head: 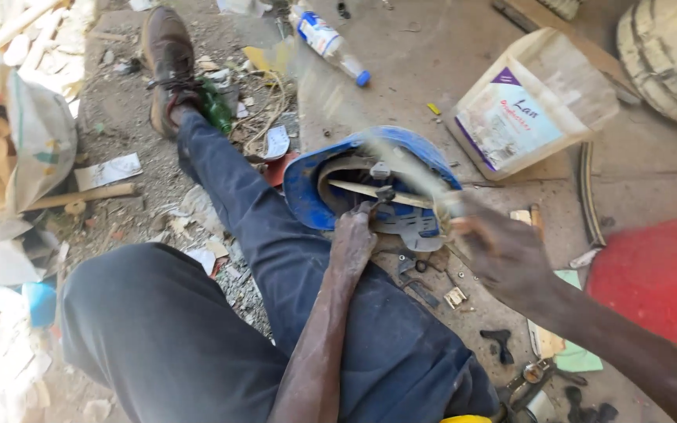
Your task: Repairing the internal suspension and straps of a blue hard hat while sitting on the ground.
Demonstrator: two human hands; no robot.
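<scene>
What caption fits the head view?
Left hand steadies a blue helmet shell on the ground; right hand swings a blurred stick.

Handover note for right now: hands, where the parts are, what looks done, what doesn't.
Left hand: pressed on the edge of the blue shell, which lies open side up against the person's leg, steadying it.
Right hand: gripping a long thin tool, motion-blurred, its shaft angled over the shell; cannot tell what kind.
Inside the shell: a grey bracket and a pale strip across the opening.
Loose small metal bits lie on the floor beside the leg; pliers are near the bottom edge.
Done: shell opened up, parts out on the floor. Left: bracket not yet free of the shell.
</scene>
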